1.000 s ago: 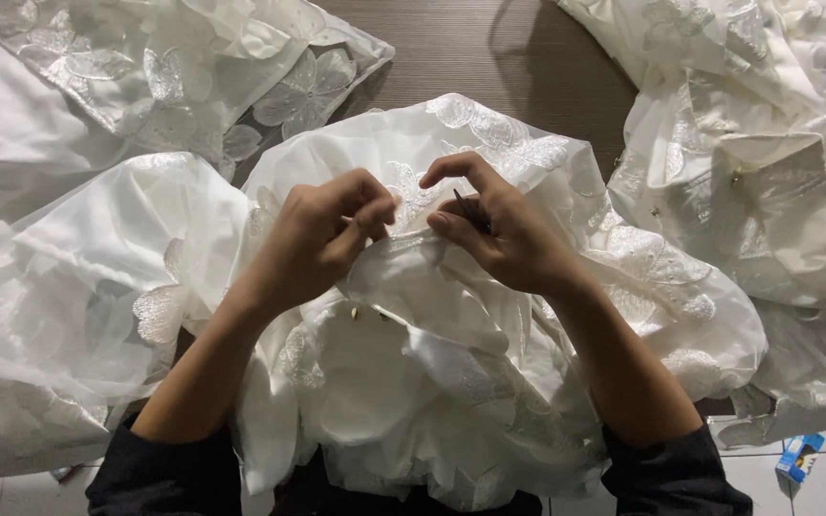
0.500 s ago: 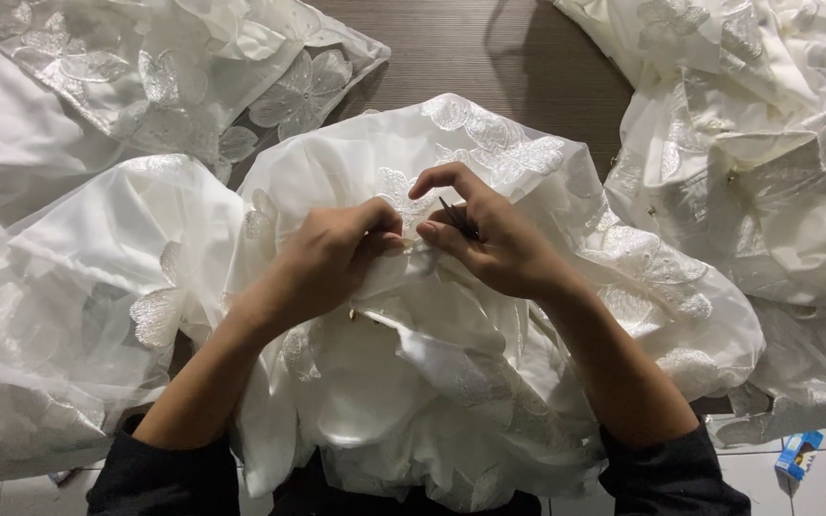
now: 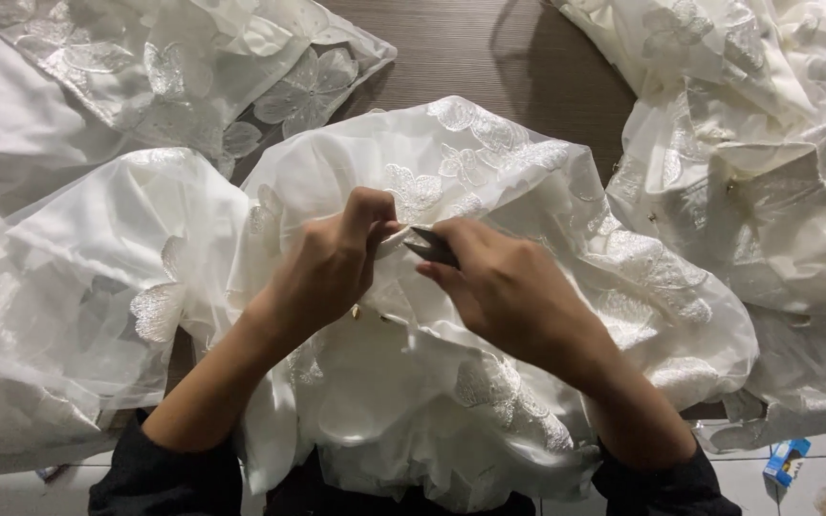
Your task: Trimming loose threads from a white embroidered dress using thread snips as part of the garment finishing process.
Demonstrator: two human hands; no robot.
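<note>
A white garment of sheer fabric with embroidered flowers lies bunched on the dark wooden table in front of me. My left hand pinches a fold of its cloth near the middle. My right hand holds small dark thread snips, their tip touching the pinched fold beside my left fingers. Small gold buttons show on the fabric just below my left hand.
More white embroidered garments are heaped at the left, the upper left and the right. A small blue box lies on the pale tiled floor at the lower right.
Both hands have dropped slightly toward me on the garment. The snips are now plainly seen in my right hand, pointing at the fold that my left fingers pinch.
</note>
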